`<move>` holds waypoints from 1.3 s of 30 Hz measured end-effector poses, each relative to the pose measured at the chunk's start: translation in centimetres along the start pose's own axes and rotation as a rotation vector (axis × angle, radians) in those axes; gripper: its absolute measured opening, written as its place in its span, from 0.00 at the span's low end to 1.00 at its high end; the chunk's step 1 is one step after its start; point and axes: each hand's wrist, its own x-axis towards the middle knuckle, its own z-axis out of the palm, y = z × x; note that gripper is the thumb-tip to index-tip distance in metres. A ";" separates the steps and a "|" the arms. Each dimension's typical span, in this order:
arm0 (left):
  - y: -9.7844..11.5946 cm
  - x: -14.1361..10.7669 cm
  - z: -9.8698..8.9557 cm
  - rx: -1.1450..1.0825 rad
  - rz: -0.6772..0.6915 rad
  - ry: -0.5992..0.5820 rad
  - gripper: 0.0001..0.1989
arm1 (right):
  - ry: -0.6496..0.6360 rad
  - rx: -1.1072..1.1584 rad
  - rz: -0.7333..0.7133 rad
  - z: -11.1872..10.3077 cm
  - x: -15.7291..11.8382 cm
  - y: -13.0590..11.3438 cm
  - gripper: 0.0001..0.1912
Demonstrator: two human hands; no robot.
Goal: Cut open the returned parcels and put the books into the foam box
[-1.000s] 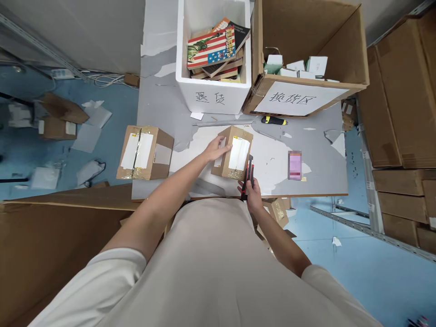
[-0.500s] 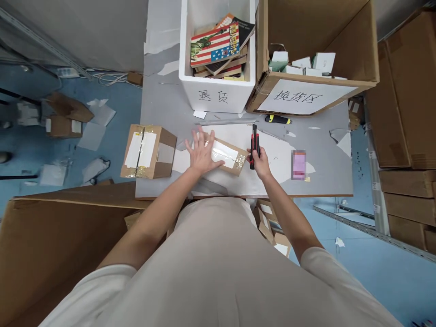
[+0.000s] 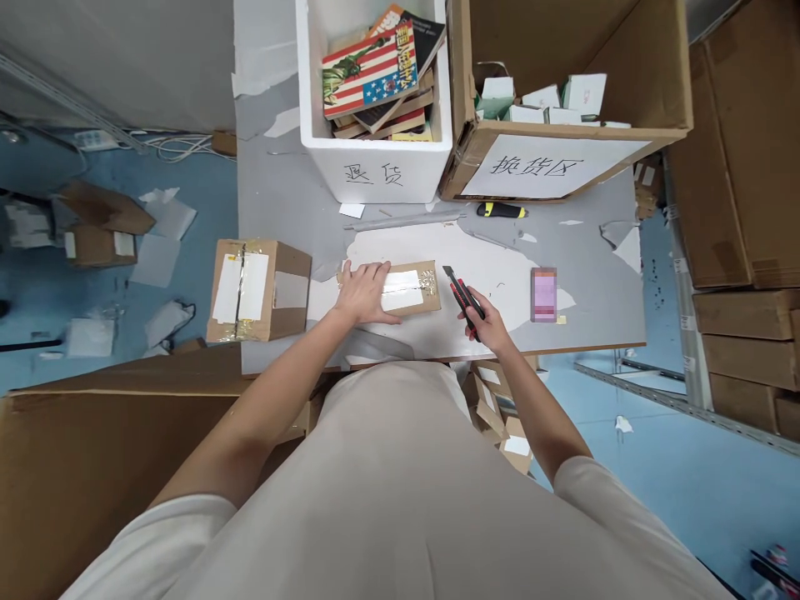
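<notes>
A small, flat cardboard box (image 3: 406, 289) lies on the table, with a white label and clear tape at its right end. My left hand (image 3: 362, 294) grips its left end, fingers over the far side and thumb along the near side. In my right hand (image 3: 489, 323) is a black and red utility knife (image 3: 463, 298), its tip pointing up and left, just right of the box and apart from it. Left of my left hand stands a bigger taped carton (image 3: 291, 292) with white labels.
A white foam box (image 3: 375, 179) of books and an open cardboard box (image 3: 456, 158) with small white boxes stand at the back. A yellow and black knife (image 3: 502, 210) lies before them. A pink, blurred phone-like object (image 3: 543, 294) lies right. The table's front edge (image 3: 587, 347) is near me.
The small box has turned to lie nearly level, and my left fingers have drawn in around it. My right hand has shifted slightly right and down, tilting the knife to the left.
</notes>
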 end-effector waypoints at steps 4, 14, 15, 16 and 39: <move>0.0 0.2 0.0 -0.010 -0.004 0.005 0.60 | -0.043 -0.013 0.027 -0.1 0.2 -0.3 0.39; 0.0 -0.2 0.4 -0.016 -0.013 0.002 0.59 | -0.233 -0.100 0.028 -2.6 -0.3 -0.9 0.37; 0.0 -0.2 0.5 -0.018 -0.013 0.007 0.59 | -0.259 -0.112 0.033 -2.9 -0.6 -0.8 0.37; 0.0 -0.2 0.5 -0.021 -0.012 0.010 0.60 | -0.284 -0.124 0.039 -3.2 -0.8 -0.7 0.37; 0.4 -2.6 0.8 0.224 0.126 0.121 0.48 | 0.393 -0.656 0.121 -4.1 -2.6 5.6 0.33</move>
